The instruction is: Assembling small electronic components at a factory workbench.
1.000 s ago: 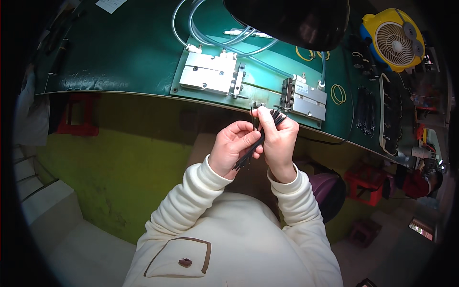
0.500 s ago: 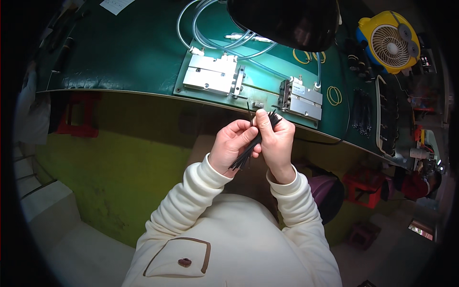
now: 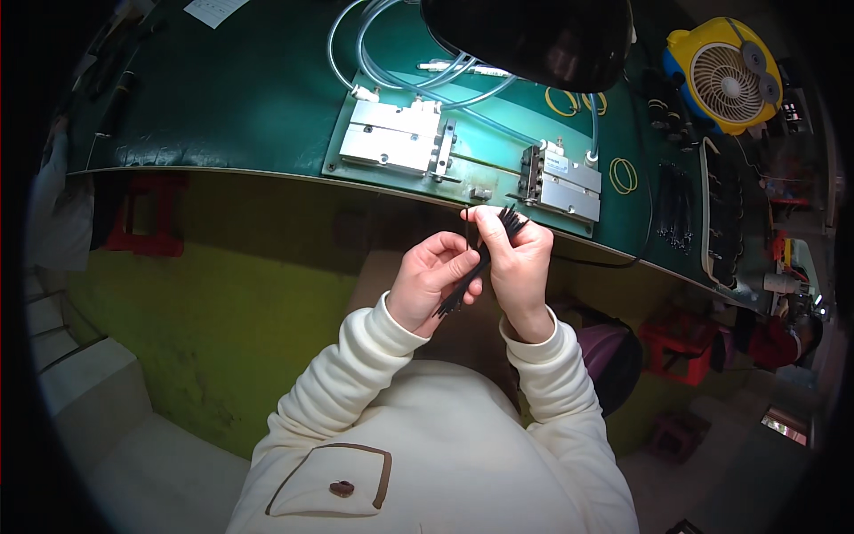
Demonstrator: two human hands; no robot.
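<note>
Just off the near edge of the green workbench, my hands meet around a bundle of thin black strands point(image 3: 462, 291), perhaps short wires or tubes. My right hand point(image 3: 516, 260) is closed round its upper part, with the ends poking out above the fingers. A single thin black strand point(image 3: 468, 230) stands apart from the rest, pinched between thumb and fingers of my left hand point(image 3: 433, 279); its upper end reaches my right fingertips. Beyond the hands, a fixture plate point(image 3: 480, 169) carries two metal pneumatic cylinders, the left one point(image 3: 389, 138) and the right one point(image 3: 569, 185), facing each other.
Clear air hoses point(image 3: 360, 44) loop behind the cylinders. A black lamp shade point(image 3: 534, 40) hangs over the bench. To the right are yellow rings point(image 3: 623, 176), more black strands point(image 3: 675, 209), a long tray point(image 3: 709, 214) and a yellow-blue fan point(image 3: 725, 80). Red stools point(image 3: 680, 349) stand below.
The single strand has been drawn down, so its tip no longer rises above my right hand's fingertips. Both hands have shifted slightly, and my right fingertips now reach toward that strand.
</note>
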